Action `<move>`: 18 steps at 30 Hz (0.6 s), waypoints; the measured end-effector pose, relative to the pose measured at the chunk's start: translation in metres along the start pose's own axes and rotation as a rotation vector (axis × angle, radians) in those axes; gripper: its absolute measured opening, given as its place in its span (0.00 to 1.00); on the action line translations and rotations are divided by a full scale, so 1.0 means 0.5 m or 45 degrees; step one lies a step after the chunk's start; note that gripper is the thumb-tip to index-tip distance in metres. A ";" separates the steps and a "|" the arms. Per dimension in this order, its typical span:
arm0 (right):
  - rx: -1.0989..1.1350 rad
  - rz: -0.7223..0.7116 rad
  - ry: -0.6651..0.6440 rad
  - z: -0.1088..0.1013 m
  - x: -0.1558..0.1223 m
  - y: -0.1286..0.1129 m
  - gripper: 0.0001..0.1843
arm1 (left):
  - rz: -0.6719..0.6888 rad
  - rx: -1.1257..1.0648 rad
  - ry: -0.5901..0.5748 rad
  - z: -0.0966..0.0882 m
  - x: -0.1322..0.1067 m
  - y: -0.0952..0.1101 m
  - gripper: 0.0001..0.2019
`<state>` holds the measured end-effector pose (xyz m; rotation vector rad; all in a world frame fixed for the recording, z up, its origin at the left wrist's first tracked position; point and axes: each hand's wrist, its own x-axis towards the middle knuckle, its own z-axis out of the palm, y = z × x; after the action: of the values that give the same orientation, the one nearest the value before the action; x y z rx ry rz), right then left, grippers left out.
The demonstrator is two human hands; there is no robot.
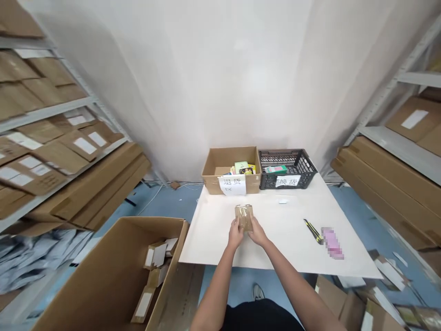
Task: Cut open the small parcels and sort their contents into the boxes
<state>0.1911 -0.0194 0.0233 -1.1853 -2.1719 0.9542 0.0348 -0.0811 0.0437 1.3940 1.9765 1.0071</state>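
Observation:
A small brown cardboard box (244,217) with shiny clear tape is held over the white table (213,243). My left hand (235,233) grips its left side, and my right hand (257,231) grips its right side. Both sets of fingers are closed on the box. To the right on the table lies a black and yellow utility knife (313,231), next to a pixelated pink item (332,242). A small white slip (283,201) rests beyond my right hand.
An open carton (206,181) with a handwritten label and a black plastic crate (267,184), both holding small packages, stand at the table's back. A large open carton (103,257) with several parcels is at left. Shelves (76,108) of boxes flank both sides; cardboard (330,294) lies at lower right.

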 end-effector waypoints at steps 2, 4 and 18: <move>0.055 0.148 -0.024 -0.010 -0.037 0.045 0.58 | -0.039 -0.012 -0.079 0.045 -0.013 0.002 0.38; 0.088 0.260 -0.008 -0.015 -0.060 0.070 0.56 | -0.082 -0.001 -0.106 0.064 -0.021 0.000 0.41; 0.329 0.303 0.138 -0.032 -0.005 0.061 0.37 | -0.042 0.001 -0.134 0.028 0.019 -0.042 0.45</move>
<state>0.2191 -0.0045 0.0100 -1.3511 -1.7879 1.1989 0.0305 -0.0725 0.0188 1.3819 1.9173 0.8999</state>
